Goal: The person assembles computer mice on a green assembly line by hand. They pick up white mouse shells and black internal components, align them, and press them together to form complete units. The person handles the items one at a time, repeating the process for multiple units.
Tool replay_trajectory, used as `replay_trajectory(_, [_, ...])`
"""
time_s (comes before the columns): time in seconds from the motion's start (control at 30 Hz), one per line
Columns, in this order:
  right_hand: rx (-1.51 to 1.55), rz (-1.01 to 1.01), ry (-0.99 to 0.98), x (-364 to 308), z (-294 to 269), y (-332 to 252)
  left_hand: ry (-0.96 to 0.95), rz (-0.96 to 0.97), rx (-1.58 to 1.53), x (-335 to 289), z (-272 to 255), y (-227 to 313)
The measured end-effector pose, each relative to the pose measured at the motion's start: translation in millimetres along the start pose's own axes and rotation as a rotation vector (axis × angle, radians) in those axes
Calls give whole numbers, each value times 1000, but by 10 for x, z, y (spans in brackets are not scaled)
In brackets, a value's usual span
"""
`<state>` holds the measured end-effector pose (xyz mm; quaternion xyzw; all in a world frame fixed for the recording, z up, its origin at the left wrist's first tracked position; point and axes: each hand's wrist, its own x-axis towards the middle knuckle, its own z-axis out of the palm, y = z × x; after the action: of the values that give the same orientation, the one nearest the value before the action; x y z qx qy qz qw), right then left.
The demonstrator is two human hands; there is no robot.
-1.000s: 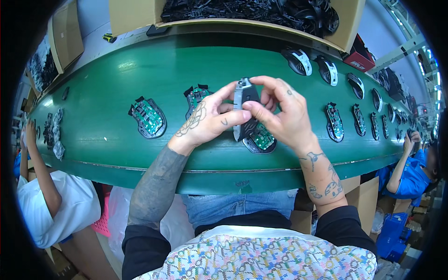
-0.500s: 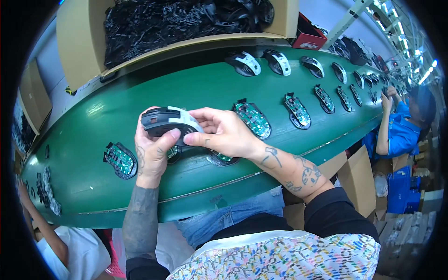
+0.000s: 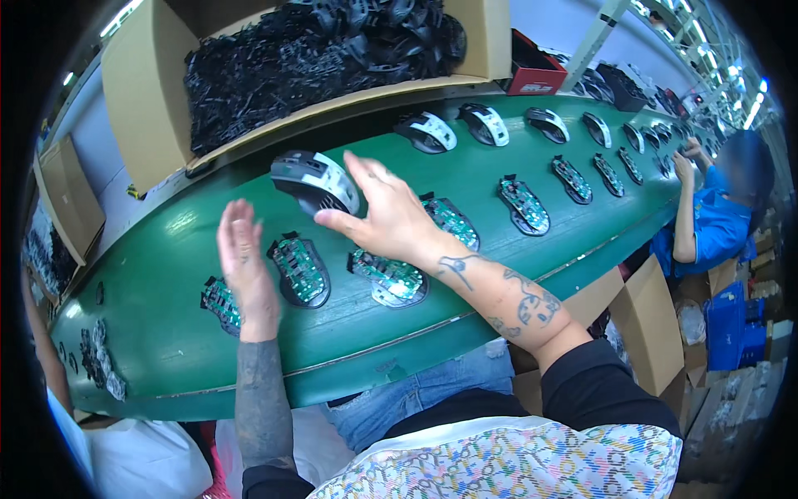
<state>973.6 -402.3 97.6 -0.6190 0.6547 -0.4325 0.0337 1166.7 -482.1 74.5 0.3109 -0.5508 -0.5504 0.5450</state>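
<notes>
A black-and-white computer mouse shell point(image 3: 309, 176) sits on the green belt near the far edge. My right hand point(image 3: 384, 208) is at its right end, thumb and fingers spread apart beside it; whether a fingertip still touches it I cannot tell. Off to the left, my left hand point(image 3: 245, 262) is raised over the belt, empty, with its fingers stretched out. Between my hands lies a mouse base with a green circuit board point(image 3: 301, 270). Another base point(image 3: 391, 279) lies below my right hand, and my left hand partly covers a third one point(image 3: 220, 303).
A cardboard box point(image 3: 145, 108) of black plastic parts stands behind the green belt point(image 3: 166, 274). Rows of mouse shells point(image 3: 486, 125) and circuit-board bases point(image 3: 525, 204) run off to the right. A co-worker in blue point(image 3: 711, 220) sits far right; another person's arm point(image 3: 46, 349) shows at left.
The mouse shell, held in both hands before, has moved away to the belt's far side. My left hand has let go and drawn back left; the right hand's fingers have spread.
</notes>
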Motion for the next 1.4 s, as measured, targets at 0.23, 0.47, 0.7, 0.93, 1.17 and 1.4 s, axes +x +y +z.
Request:
replay_trajectory(0.23, [-202, 63, 311, 165, -988, 684, -4, 10, 145, -148, 40, -30])
replay_trajectory(0.47, [-747, 494, 172, -123, -2652, 2742, -194, 30, 283, -246, 125, -46])
replay_trajectory(0.7, [-1046, 621, 71, -83, -3580, 3778, -452, 85, 812, -166, 457, 204])
replay_trajectory(0.93, [-873, 697, -131, 169, -3299, 3820, -546, 241, 955, 288, 934, 120])
replay_trajectory(1.17, [-872, 784, -253, 484, -2170, 2638, -585, 667, 1136, 706, 1701, -473])
replay_trajectory(1.4, [-785, 705, -282, 765, -1284, 1928, -674, 636, 1204, 891, 1676, -795])
